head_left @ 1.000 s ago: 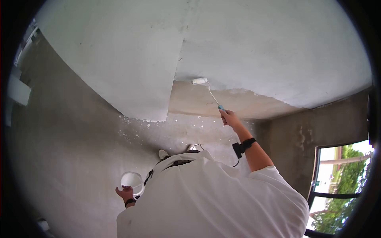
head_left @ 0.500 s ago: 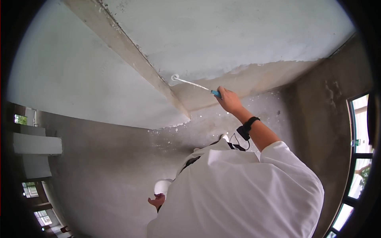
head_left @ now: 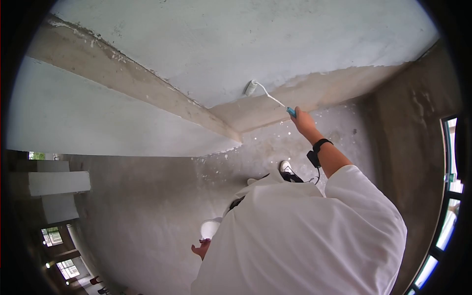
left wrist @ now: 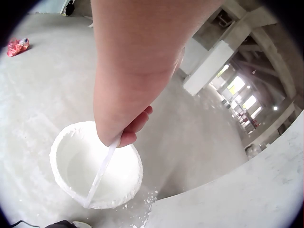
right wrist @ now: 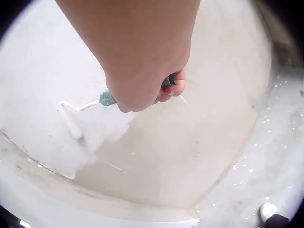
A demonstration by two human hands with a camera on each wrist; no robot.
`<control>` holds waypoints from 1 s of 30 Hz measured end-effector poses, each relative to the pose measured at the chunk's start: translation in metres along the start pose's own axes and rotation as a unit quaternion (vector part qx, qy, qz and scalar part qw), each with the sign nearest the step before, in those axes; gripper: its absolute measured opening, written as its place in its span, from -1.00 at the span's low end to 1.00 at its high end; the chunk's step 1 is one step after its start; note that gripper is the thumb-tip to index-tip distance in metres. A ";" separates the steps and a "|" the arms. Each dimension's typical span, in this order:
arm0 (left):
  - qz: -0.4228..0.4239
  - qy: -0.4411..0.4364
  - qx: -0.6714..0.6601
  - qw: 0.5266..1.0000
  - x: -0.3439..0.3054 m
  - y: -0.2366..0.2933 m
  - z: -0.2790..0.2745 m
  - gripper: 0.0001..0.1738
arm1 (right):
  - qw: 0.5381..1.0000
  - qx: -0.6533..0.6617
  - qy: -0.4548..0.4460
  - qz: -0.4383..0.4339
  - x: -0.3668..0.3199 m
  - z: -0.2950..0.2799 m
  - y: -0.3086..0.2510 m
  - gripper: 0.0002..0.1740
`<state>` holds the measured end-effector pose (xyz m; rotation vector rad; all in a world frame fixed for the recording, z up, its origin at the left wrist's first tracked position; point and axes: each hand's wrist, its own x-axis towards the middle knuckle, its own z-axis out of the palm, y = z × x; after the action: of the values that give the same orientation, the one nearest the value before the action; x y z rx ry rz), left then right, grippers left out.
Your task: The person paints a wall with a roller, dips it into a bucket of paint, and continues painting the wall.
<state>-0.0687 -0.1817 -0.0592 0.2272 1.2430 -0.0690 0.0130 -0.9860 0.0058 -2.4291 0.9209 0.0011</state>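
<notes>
My right hand [head_left: 305, 122] grips the blue handle of a small paint roller [head_left: 250, 88], arm stretched forward to the wall. The white roller head [right wrist: 71, 124] lies at the wall, near the lower edge of the pale coat, above a bare brownish strip [head_left: 334, 86]. Down by my side, my left hand [head_left: 200, 249] holds a white bucket [left wrist: 55, 164] by its handle strap [left wrist: 99, 178]. White paint shows inside the bucket in the left wrist view. My shirt partly covers the bucket and left hand in the head view.
A projecting wall section [head_left: 98, 118] with a bare concrete side stands left of the painted wall. Paint spots dot the grey floor [head_left: 147, 196] along its foot. A window [head_left: 450, 196] is at far right, and a red bag [left wrist: 18, 46] lies on the floor.
The head view has turned, bringing more of the projecting section's bare side into sight. My roller reached the inner corner, then came back rightward from it. My left hand keeps holding the bucket.
</notes>
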 end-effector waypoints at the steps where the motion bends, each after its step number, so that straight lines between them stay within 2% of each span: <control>1: 0.012 0.015 -0.002 1.000 0.001 0.003 -0.002 -0.38 | 1.000 -0.004 -0.005 0.025 -0.001 -0.002 0.004 -0.65; 4: 0.032 0.027 0.007 0.999 -0.008 -0.005 -0.007 -0.37 | 0.999 -0.021 0.027 -0.034 0.012 0.013 -0.031 -0.67; 5: 0.034 0.031 0.009 0.999 -0.013 -0.003 -0.007 -0.37 | 0.999 -0.029 0.004 -0.043 0.018 0.010 -0.054 -0.67; 7: 0.062 0.097 -0.018 0.993 -0.028 -0.017 0.012 -0.37 | 0.997 -0.031 0.001 -0.070 0.030 0.006 -0.090 -0.67; 8: 0.116 0.089 0.021 0.989 -0.042 -0.033 0.019 -0.40 | 0.995 -0.023 0.003 -0.101 0.036 0.009 -0.102 -0.67; 9: 0.117 0.090 0.018 0.989 -0.045 -0.034 0.023 -0.40 | 0.991 -0.015 0.004 -0.130 0.038 0.009 -0.107 -0.68; 11: 0.111 0.108 0.062 0.986 -0.043 -0.020 0.030 -0.42 | 0.992 -0.012 0.016 -0.124 0.040 0.010 -0.095 -0.68; 13: 0.137 0.107 0.068 0.982 -0.052 -0.032 0.035 -0.42 | 0.992 -0.014 0.032 -0.124 0.041 0.009 -0.073 -0.68; 15: 0.121 0.070 0.057 0.989 -0.054 -0.033 0.030 -0.43 | 0.993 0.049 -0.013 -0.106 0.030 0.016 -0.053 -0.65; 16: 0.115 0.088 0.038 0.989 -0.057 -0.036 0.029 -0.43 | 0.993 0.082 -0.017 -0.085 0.020 0.024 -0.055 -0.62; 17: 0.114 0.089 0.032 0.989 -0.048 -0.033 0.018 -0.43 | 0.991 0.115 -0.020 -0.063 0.009 0.030 -0.058 -0.59; 19: 0.173 0.109 0.053 0.977 -0.037 -0.026 -0.003 -0.44 | 0.986 0.154 -0.027 -0.052 -0.011 0.047 -0.070 -0.57; 22: 0.141 0.123 0.049 0.981 -0.067 -0.023 0.010 -0.44 | 0.986 0.150 -0.030 -0.059 -0.027 0.070 -0.093 -0.56; 24: 0.149 0.112 0.041 0.982 -0.079 -0.020 0.016 -0.43 | 0.978 0.188 -0.020 -0.087 -0.032 0.091 -0.108 -0.57; 28: 0.163 0.121 0.057 0.978 -0.080 -0.012 0.035 -0.42 | 0.960 0.271 -0.012 -0.063 -0.026 0.128 -0.142 -0.58; 30: 0.164 0.130 0.082 0.974 -0.081 -0.001 0.026 -0.41 | 0.953 0.299 0.013 -0.047 -0.021 0.145 -0.153 -0.60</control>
<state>-0.0711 -0.1937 0.0245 0.5980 1.4451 0.1491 0.1176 -0.8081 -0.0405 -1.9030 0.6876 -0.3024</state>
